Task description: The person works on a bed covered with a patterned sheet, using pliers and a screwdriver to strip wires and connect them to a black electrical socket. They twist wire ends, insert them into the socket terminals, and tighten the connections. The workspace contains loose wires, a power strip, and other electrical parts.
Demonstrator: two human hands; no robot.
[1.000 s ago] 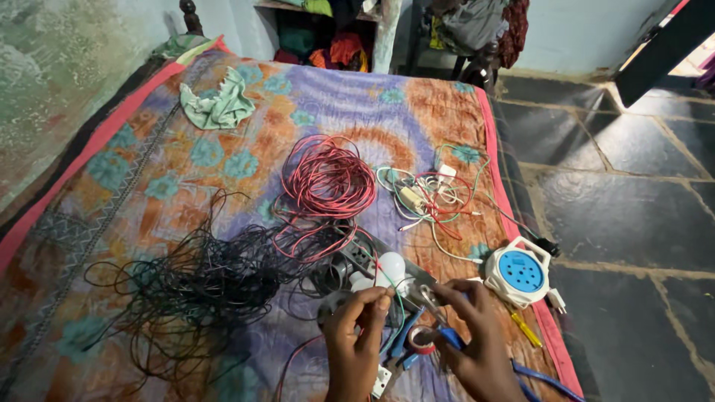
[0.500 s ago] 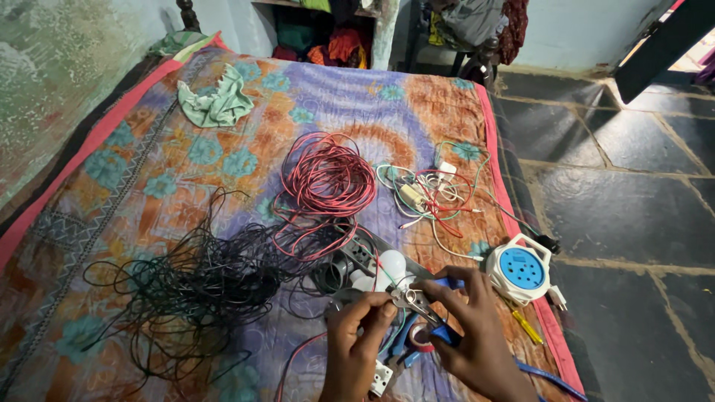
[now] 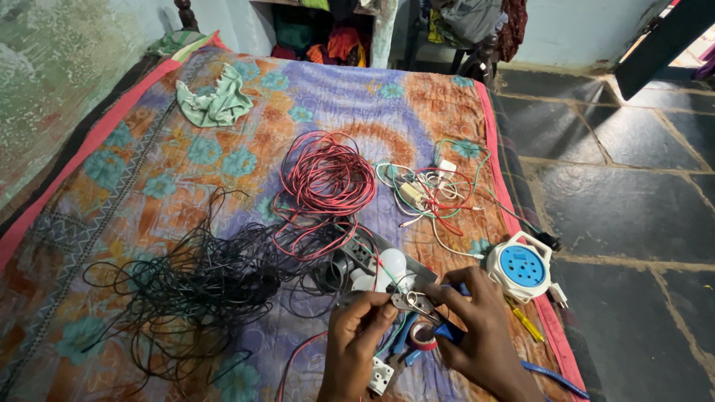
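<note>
Head view shows us the big flowery quilt [image 3: 223,149], where the tangled black wire pile [image 3: 194,283] lies to our left. We should keep the small shiny metal pliers [image 3: 417,303] steady, low over the quilt. Our left hand [image 3: 357,339] pinches them, and our right hand [image 3: 477,327] curls round the blue handles
</note>
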